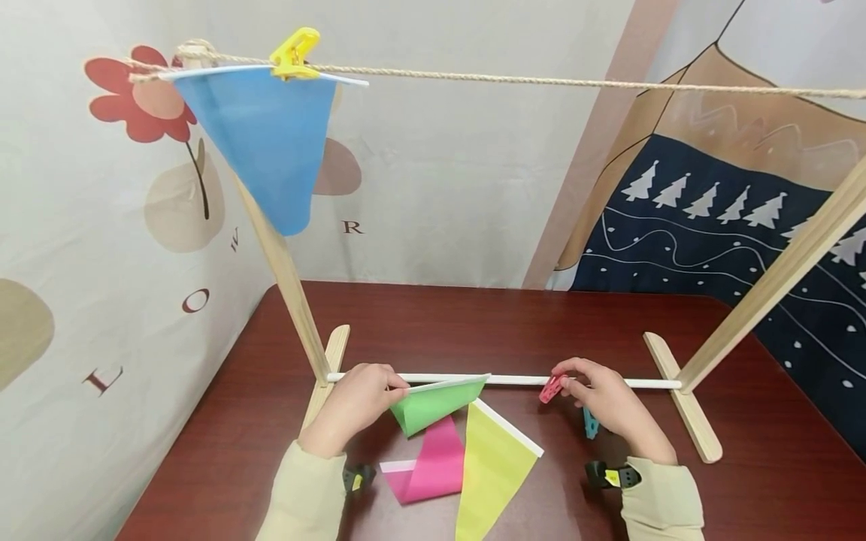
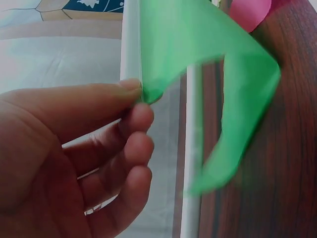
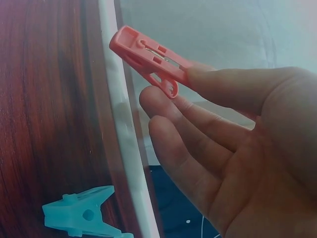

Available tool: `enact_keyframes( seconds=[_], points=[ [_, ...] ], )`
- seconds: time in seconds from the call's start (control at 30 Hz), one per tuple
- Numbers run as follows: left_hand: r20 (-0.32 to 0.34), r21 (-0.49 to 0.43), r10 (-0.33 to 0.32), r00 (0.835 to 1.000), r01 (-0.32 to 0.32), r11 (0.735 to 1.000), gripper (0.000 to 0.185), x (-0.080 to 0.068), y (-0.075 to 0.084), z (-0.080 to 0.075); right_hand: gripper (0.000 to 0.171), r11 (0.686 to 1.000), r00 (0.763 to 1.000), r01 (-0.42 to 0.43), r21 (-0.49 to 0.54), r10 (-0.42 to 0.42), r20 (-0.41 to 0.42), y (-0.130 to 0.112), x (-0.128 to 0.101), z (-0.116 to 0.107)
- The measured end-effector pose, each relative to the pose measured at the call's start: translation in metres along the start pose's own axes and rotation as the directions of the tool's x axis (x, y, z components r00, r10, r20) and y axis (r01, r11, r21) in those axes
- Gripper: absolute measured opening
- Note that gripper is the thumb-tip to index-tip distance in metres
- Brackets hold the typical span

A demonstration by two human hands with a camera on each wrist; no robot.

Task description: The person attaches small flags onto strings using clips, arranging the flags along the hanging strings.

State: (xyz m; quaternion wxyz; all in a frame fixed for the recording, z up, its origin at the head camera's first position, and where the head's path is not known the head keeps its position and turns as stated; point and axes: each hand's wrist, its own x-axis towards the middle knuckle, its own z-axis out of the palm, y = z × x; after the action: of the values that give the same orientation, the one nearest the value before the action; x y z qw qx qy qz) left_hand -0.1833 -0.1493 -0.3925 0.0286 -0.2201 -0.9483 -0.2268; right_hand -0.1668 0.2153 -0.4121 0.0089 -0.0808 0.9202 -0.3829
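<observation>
My left hand [image 1: 358, 402] pinches one end of the white edge strip of a green pennant flag [image 1: 436, 402]; in the left wrist view its cloth hangs folded and slightly blurred. My right hand [image 1: 605, 402] holds a red clothespin [image 3: 148, 54] between thumb and fingers, above the table. Under that hand lies a blue clothespin [image 3: 84, 213]. A yellow pennant [image 1: 497, 469] and a folded pink pennant [image 1: 433, 466] are on the table between the hands. Up on the rope [image 1: 487, 76], a yellow clothespin [image 1: 295, 54] grips a blue pennant [image 1: 267, 143] at the left.
The rope runs from the left wooden post [image 1: 284, 278] toward the right post [image 1: 778, 285]. A white crossbar [image 1: 521, 380] joins the posts low down, just behind the hands. The dark red table [image 1: 419, 323] meets a printed cloth backdrop [image 1: 460, 188].
</observation>
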Motion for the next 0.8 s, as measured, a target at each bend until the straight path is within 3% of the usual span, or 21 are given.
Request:
enact_keyframes(
  seconds=[0.3, 0.57, 0.8],
  points=[
    [0.040, -0.012, 0.003, 0.999, -0.002, 1.000, 0.009, 0.0004, 0.0003, -0.0004, 0.017, 0.998, 1.000, 0.011, -0.062, -0.011, 0.000, 0.0006, 0.0005, 0.0001],
    [0.197, -0.025, 0.055, 0.979, -0.051, 0.998, 0.008, 0.0015, -0.0021, 0.0026, 0.015, 0.997, 1.000, -0.005, -0.073, 0.007, 0.015, 0.0007, 0.0003, 0.0001],
    [0.174, -0.019, 0.051, 0.983, -0.048, 0.999, 0.010, 0.0006, -0.0019, 0.0039, 0.014, 0.996, 0.997, -0.071, -0.060, 0.073, 0.017, 0.0027, 0.0017, -0.0003]
  ],
)
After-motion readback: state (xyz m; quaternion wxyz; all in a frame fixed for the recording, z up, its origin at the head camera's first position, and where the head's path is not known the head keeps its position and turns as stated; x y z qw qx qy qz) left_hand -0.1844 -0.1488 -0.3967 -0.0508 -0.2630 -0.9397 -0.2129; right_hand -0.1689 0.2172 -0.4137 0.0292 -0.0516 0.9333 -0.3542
